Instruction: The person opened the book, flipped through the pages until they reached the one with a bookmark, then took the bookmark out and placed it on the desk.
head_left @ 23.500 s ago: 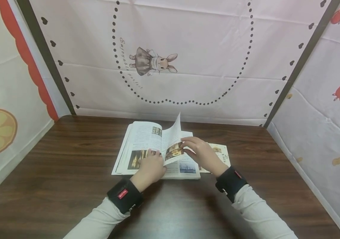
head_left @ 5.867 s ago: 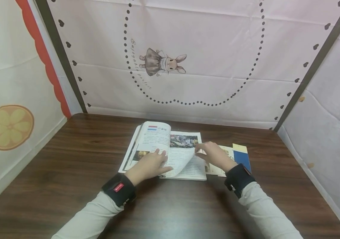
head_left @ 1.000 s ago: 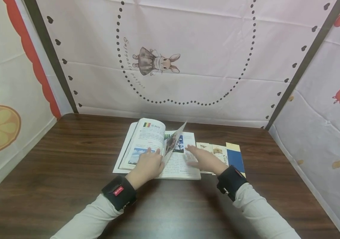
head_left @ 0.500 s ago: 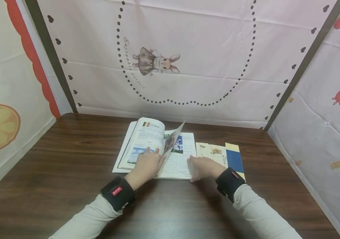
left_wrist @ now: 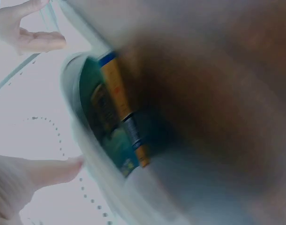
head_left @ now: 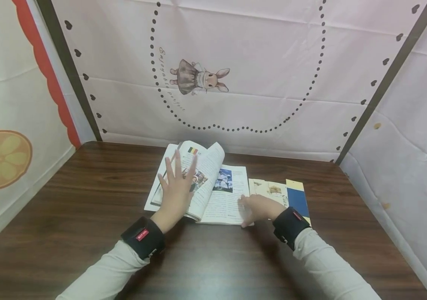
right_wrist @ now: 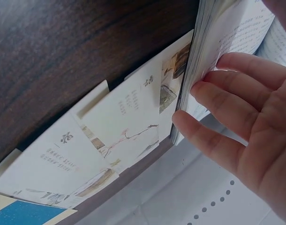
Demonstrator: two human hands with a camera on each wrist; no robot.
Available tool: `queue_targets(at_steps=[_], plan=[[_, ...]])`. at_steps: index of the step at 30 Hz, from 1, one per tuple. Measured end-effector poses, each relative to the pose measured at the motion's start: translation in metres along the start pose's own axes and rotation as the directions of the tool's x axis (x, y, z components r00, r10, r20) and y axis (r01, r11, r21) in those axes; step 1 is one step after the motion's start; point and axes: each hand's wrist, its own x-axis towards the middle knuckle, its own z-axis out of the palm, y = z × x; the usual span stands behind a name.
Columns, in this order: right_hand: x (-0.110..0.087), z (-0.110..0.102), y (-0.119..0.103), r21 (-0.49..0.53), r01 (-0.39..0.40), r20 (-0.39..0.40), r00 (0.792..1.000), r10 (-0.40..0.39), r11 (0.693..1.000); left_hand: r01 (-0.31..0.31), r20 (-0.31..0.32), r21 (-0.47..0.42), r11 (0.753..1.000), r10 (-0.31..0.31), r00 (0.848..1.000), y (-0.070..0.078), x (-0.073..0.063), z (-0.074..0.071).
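A thick open book (head_left: 232, 206) lies on the table, with printed text and colour photos. My left hand (head_left: 176, 191) is spread over its left pages, fingers straight and apart. Beside that hand a turning leaf (head_left: 210, 179) curls up from the middle and leans left. My right hand (head_left: 260, 207) is at the book's right edge, thumb near the front corner. In the right wrist view its gently bent fingers (right_wrist: 222, 101) touch the page edges. Blur covers much of the left wrist view, where a green cover (left_wrist: 105, 117) and an orange-and-blue strip (left_wrist: 117, 86) show.
Illustrated paper cards (head_left: 275, 191) overlap in a row just right of the book. A blue-and-cream card (head_left: 297, 202) lies at the row's far end. Dark wooden table (head_left: 93, 216) surrounds them, with a printed white curtain (head_left: 266, 83) behind and at both sides.
My left hand has lifted off the page and moved left, its fingers spreading. The standing leaf has swung over leftward. My right hand stays at the right edge. Earlier, more cards came into sight at right.
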Motion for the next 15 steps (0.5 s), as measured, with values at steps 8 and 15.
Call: queue_targets(at_steps=[8, 15], plan=[[-0.001, -0.002, -0.001, -0.001, 0.001, 0.004, 1.000, -0.001, 1.000, -0.506, 0.461, 0.147, 0.850, 0.394, 0.795, 0.006, -0.003, 0.001], [0.000, -0.002, -0.001, 0.000, 0.002, 0.023, 1.000, -0.002, 1.000, -0.385, 0.372, 0.247, 0.889, 0.279, 0.885, 0.019, -0.012, -0.004]])
